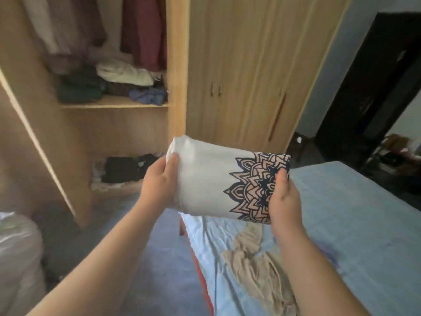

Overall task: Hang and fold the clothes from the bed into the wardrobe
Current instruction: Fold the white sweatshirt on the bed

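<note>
A folded white garment point(209, 179) with a dark blue and pink mandala print is held in the air between the bed and the wardrobe. My left hand point(159, 181) grips its left end, thumb on top. My right hand point(283, 199) grips its right end over the print. The open wardrobe point(177, 65) stands ahead on the left, with hanging clothes up top and folded piles on its shelf point(114, 104). A beige garment point(257, 263) lies crumpled on the blue bed point(353, 224) below my right arm.
The wardrobe's open door point(34, 137) juts out at the left. Dark clothes point(127, 169) sit in the lower compartment. A white bag point(18, 258) stands at the bottom left. A dark cabinet point(376, 87) is at the right, with clutter on the floor beside it.
</note>
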Available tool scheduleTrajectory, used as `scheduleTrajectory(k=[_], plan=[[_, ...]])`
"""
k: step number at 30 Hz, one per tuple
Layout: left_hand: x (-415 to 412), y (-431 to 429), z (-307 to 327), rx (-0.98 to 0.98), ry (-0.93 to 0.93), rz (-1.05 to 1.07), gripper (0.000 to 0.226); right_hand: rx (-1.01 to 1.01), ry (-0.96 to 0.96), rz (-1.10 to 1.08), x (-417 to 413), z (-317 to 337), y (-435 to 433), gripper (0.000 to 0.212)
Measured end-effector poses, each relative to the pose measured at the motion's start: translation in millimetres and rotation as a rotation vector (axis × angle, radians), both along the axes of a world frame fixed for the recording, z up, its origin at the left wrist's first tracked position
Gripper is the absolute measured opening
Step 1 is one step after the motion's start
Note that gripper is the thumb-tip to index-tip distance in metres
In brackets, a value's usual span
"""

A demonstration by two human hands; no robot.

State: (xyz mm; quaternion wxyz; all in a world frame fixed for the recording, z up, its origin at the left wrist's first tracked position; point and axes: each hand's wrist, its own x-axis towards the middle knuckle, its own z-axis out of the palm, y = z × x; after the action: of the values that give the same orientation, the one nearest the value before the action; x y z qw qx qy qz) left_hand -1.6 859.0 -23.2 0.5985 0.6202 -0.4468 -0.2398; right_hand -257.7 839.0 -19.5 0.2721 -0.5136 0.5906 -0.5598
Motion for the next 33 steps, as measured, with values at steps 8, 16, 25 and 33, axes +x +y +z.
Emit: scheduleTrajectory(k=[8,16,25,33], plan=[[145.3,-16.0,-0.8,-0.023,0.045,0.205,0.043,0.031,-0.039,0.23,156.7,9.1,-75.7,0.04],[217.6,-105.9,-14.0,-0.026,0.053,0.357,0.04,0.062,-0.044,0.357,245.8,-13.3,-197.2,0.042],[287.9,-263.4,-16.3,0.002,0.097,0.543,0.047,0.058,-0.033,0.494,336.8,-13.9,-388.3,0.049],[376.4,-357.6,-13.0,0.002,0.096,0.654,0.031,0.063,0.004,0.656,450.2,-27.7,-507.7,0.067]])
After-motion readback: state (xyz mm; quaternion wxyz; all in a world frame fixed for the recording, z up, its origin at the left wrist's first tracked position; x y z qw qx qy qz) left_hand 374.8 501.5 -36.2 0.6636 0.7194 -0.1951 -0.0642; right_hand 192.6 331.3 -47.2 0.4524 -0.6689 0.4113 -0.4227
